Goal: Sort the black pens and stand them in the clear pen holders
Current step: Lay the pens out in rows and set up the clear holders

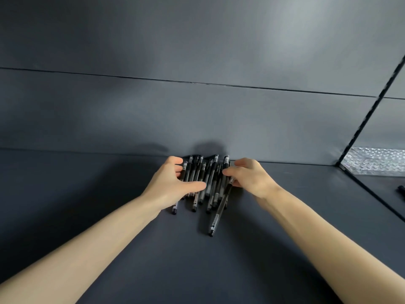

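Several black pens (205, 182) with clear barrels lie side by side in a loose bundle on the dark grey table, near the back wall. My left hand (173, 185) curls round the bundle's left side, thumb lying across the barrels. My right hand (247, 176) cups the right side, fingers curled against the pens. One pen (219, 213) sticks out of the bundle toward me, slightly slanted. No clear pen holder shows in view.
The dark grey table (153, 249) runs to a grey back wall (197, 117). At the far right stands a mirror-like panel edge (370, 119) with a shiny textured strip (377, 161) behind it, and the tip of another black pen (401, 190).
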`<state>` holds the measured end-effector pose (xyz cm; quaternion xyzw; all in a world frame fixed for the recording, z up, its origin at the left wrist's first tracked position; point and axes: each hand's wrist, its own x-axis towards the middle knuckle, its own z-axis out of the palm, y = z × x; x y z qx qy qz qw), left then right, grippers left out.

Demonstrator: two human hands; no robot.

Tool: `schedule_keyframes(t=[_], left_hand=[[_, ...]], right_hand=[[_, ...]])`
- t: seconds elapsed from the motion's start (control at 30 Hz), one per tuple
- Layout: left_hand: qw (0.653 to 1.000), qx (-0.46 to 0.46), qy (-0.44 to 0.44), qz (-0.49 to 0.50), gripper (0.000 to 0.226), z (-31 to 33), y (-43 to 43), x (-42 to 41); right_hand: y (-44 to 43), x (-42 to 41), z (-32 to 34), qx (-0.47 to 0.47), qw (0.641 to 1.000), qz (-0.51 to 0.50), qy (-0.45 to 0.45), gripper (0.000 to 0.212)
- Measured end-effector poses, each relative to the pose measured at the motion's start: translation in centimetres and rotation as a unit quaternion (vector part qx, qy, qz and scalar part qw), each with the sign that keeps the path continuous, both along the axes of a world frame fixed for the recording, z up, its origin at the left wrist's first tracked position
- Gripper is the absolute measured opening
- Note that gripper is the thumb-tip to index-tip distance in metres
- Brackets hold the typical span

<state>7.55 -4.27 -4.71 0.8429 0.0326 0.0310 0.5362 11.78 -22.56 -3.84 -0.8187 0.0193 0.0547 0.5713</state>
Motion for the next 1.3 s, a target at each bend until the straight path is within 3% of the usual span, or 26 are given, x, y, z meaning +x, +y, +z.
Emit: schedule_keyframes(t=[0.17,0.33,0.43,0.53,0.8,1.0,1.17,1.3], left_hand=[[0.999,0.034,0.027,-0.016,0.106,0.5,-1.7,-0.3],[0.986,0.159,0.048,-0.002,0.12,0.7,-3.8,-0.4],[0.972,0.229,0.044,0.018,0.118,0.4,-4.5,-0.2],[0.965,0.26,0.03,0.009,0.107,0.2,-4.6,0.1],[0.967,0.247,0.013,-0.064,0.072,0.2,-3.2,0.7],[0.967,0.237,-0.017,-0.096,0.047,-0.2,-2.4,0.3],[0.965,0.207,-0.071,-0.143,0.069,-0.2,-2.4,-0.4],[0.964,0.182,-0.1,-0.164,0.086,-0.3,-2.4,-0.8]], right_hand=[[0.7,0.2,-0.1,0.054,0.998,0.006,0.028,0.017],[1.6,0.0,0.4,0.146,0.986,0.022,0.074,0.03],[1.6,-0.4,0.5,0.197,0.976,0.037,0.085,0.02],[1.6,-0.7,0.6,0.268,0.957,0.046,0.098,0.023],[2.2,-0.1,0.8,0.316,0.94,0.068,0.109,0.013],[3.0,0.6,1.1,0.295,0.946,0.086,0.101,0.013],[3.3,0.8,1.0,0.249,0.96,0.084,0.095,0.023],[3.3,0.6,1.0,0.274,0.953,0.082,0.103,0.026]])
